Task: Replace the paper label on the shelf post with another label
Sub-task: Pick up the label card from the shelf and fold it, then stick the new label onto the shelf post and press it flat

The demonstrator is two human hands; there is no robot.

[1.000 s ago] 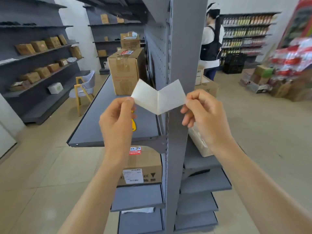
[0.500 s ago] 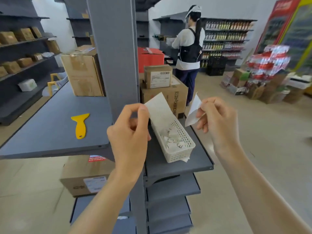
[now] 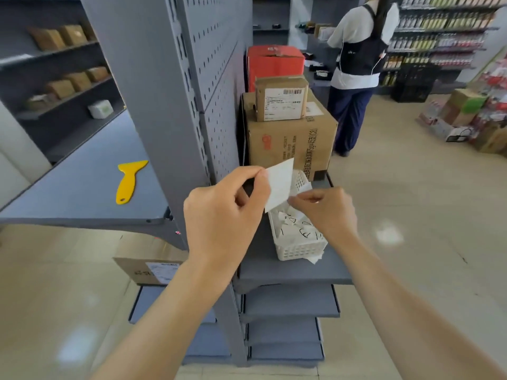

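Head view: the left hand (image 3: 227, 212) pinched a white paper label (image 3: 279, 183) just above the white basket (image 3: 300, 249). The right hand (image 3: 326, 209), grip narrow, touched the label's lower edge over that basket, right of the shelf post (image 3: 153, 86).

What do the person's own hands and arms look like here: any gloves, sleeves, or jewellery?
Both hands are bare, no gloves: left hand, right hand. Both forearms are uncovered to the frame's bottom edge, with no sleeves, watch or wristband in view. A small bright glint shows on a right finger; whether it is a ring cannot be told.
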